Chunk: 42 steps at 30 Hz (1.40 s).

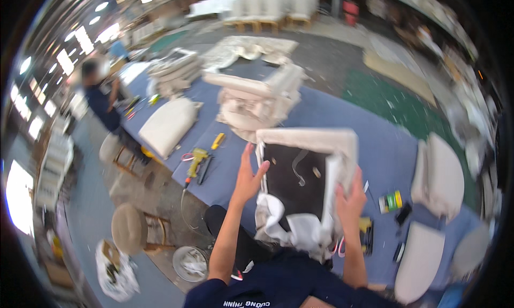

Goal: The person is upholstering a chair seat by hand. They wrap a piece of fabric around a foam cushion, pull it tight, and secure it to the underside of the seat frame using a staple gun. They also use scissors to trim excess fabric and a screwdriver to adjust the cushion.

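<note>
In front of me on the blue-covered table lies an upholstered seat panel (294, 171), its dark underside up and cream fabric round its edges. White fabric (302, 225) hangs loose and crumpled along its near side. My left hand (250, 178) is against the panel's left edge, fingers stretched and thumb apart. My right hand (350, 201) grips the right edge, its fingers partly hidden and slightly blurred. A few small scraps and a curled strip (299, 168) rest on the dark underside.
A yellow-green staple gun (198, 162) and a yellow cutter (218, 141) lie left; cream covers (257, 102) are piled beyond. Cushioned panels (421, 260) lie right. A stool (130, 228) and a bucket (190, 263) stand on the floor. Another person (104, 102) stands at the far left.
</note>
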Each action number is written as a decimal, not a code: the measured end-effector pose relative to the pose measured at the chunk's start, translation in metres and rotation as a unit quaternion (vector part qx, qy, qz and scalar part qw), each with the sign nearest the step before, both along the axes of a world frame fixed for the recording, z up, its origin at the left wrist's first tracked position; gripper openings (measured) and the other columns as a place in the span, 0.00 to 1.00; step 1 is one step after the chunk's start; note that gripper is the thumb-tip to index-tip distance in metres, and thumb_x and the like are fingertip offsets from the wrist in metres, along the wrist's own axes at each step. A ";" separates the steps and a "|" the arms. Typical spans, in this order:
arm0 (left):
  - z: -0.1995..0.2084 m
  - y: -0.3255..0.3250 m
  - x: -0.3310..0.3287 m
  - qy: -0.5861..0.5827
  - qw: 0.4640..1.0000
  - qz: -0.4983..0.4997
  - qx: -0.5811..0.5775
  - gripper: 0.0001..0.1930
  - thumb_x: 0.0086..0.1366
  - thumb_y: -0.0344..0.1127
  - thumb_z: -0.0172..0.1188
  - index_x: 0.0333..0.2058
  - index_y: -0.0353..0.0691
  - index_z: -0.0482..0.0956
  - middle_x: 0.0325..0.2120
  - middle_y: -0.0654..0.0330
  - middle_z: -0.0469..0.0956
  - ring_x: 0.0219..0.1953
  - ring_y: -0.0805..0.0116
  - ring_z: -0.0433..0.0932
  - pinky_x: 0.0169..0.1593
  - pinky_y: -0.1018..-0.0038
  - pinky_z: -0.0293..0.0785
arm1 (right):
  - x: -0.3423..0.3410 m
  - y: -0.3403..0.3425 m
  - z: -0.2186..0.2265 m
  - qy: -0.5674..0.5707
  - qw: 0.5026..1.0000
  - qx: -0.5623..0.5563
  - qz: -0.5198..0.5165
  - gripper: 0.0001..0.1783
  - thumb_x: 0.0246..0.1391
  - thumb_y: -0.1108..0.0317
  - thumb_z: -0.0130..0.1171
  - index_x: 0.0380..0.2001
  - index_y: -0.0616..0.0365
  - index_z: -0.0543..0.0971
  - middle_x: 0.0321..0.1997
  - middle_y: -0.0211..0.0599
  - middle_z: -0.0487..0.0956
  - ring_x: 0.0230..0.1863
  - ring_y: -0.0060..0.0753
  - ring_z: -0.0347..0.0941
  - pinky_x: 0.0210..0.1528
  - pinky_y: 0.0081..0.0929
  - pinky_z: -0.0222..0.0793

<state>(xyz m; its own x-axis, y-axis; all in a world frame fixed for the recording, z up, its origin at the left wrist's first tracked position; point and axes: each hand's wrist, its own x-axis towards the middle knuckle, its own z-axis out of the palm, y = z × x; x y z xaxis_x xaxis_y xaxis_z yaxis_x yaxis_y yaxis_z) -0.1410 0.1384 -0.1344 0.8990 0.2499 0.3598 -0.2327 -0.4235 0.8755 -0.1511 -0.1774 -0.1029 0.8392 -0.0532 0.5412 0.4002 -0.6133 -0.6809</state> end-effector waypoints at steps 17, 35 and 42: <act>0.137 -0.057 0.053 -0.078 0.978 -0.142 -0.129 0.30 0.56 0.26 0.71 0.57 0.35 0.70 0.50 0.56 0.73 0.51 0.68 0.75 0.55 0.72 0.73 | -0.063 0.088 0.010 -0.043 0.962 0.036 0.268 0.36 0.48 0.66 0.64 0.65 0.50 0.73 0.72 0.60 0.62 0.66 0.60 0.69 0.62 0.45 0.71; 0.137 -0.014 0.005 -0.040 0.956 -0.262 -0.124 0.32 0.53 0.32 0.72 0.56 0.39 0.70 0.55 0.56 0.74 0.57 0.67 0.72 0.61 0.70 0.66 | -0.078 -0.196 -0.289 0.399 0.822 -0.301 -0.273 0.53 0.47 0.61 0.68 0.73 0.52 0.52 0.57 0.51 0.73 0.59 0.53 0.72 0.60 0.51 0.66; 0.130 -0.015 0.018 -0.059 0.947 -0.303 -0.090 0.37 0.53 0.38 0.69 0.62 0.40 0.66 0.57 0.59 0.70 0.61 0.68 0.67 0.66 0.70 0.59 | -0.047 -0.286 -0.300 0.370 0.920 -0.126 -0.011 0.38 0.50 0.68 0.68 0.63 0.64 0.65 0.47 0.47 0.79 0.45 0.48 0.78 0.47 0.49 0.74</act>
